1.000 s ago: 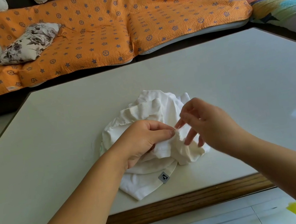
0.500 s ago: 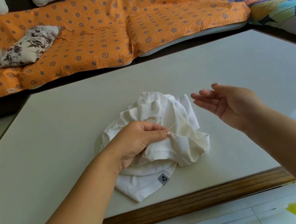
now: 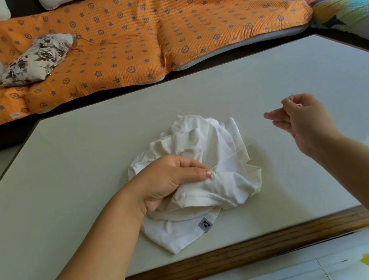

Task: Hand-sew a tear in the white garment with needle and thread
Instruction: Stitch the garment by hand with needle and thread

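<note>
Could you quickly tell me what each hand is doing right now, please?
Left hand: pinching the garment.
Right hand: pinching the needle, with the thread taut.

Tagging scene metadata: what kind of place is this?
Likely a home living room: an orange patterned sofa cover, a floral cushion lying on it, and a table in front.

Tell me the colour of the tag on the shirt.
Tag: grey, dark mark; head view.
</note>
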{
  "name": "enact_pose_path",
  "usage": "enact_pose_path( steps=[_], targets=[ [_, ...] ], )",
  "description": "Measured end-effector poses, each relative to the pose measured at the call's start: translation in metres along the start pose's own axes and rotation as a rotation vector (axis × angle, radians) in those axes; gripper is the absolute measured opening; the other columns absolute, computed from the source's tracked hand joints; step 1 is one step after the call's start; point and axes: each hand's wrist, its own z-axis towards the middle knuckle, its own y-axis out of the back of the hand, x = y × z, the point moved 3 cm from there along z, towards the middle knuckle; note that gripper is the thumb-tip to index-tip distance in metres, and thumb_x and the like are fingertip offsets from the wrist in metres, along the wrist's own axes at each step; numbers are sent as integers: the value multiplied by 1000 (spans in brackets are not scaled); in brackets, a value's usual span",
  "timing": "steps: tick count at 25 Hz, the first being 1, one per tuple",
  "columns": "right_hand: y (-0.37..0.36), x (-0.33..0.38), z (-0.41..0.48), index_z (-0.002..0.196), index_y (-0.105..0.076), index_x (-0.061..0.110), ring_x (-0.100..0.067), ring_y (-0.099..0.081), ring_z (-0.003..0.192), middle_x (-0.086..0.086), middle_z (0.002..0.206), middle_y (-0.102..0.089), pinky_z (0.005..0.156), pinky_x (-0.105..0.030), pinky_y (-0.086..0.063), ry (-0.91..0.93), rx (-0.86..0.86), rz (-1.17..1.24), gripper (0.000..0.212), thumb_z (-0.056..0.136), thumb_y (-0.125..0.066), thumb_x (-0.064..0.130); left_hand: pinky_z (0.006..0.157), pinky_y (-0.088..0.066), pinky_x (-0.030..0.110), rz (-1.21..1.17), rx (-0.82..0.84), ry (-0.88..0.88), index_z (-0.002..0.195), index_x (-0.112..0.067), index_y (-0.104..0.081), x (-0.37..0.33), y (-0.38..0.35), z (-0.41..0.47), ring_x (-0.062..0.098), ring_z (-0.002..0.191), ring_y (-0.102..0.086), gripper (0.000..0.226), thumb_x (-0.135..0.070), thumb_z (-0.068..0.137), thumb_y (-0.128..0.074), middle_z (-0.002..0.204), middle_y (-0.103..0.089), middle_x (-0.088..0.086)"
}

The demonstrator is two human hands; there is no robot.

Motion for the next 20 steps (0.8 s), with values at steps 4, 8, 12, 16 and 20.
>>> enact_pose_path(
  steps=[4, 8, 12, 16, 20],
  targets=[
    [-17, 6, -30, 101, -53, 12, -24, -73, 76, -11, 78, -72, 75, -38, -61, -13, 171, -116, 9, 104, -45, 16, 78, -53, 25, 0, -45, -16, 83, -16, -78, 1, -3, 2, 13, 87, -71, 5, -16, 77, -77, 90, -76, 4],
    [-45, 23, -91, 101, -52, 6, -30, -69, 58, -9, 85, -77, 44, -29, -47, -83, 555, -236, 8, 103, -46, 11, 81, -55, 28, -49, -101, -87, 82, -19, -79, -2, -5, 3, 16, 90, -71, 19, -27, 65, -79, 91, -76, 5],
    [-51, 10, -112, 96, -53, 7, -38, -74, 75, -12, 77, -76, 78, -45, -60, -125, 687, -336, 10, 102, -48, 13, 76, -50, 22, 33, -101, -118, 83, -22, -78, -4, -7, 0, 8, 83, -67, 13, -29, 72, -79, 85, -74, -2],
    [-40, 14, -104, 95, -53, 6, -27, -75, 68, -11, 79, -75, 74, -37, -62, 32, 567, -422, 13, 103, -45, 13, 62, -43, 15, 211, -174, -107, 84, -25, -77, -6, 0, -2, -3, 67, -59, 4, -27, 81, -78, 73, -70, -13],
    [-36, 12, -105, 94, -51, 11, -21, -73, 62, -5, 73, -76, 67, -29, -60, 120, 572, -551, 13, 103, -45, 17, 57, -41, 8, 269, -194, -139, 84, -27, -76, -7, -2, -2, -9, 64, -60, 1, -27, 83, -76, 72, -72, -15]
  ],
)
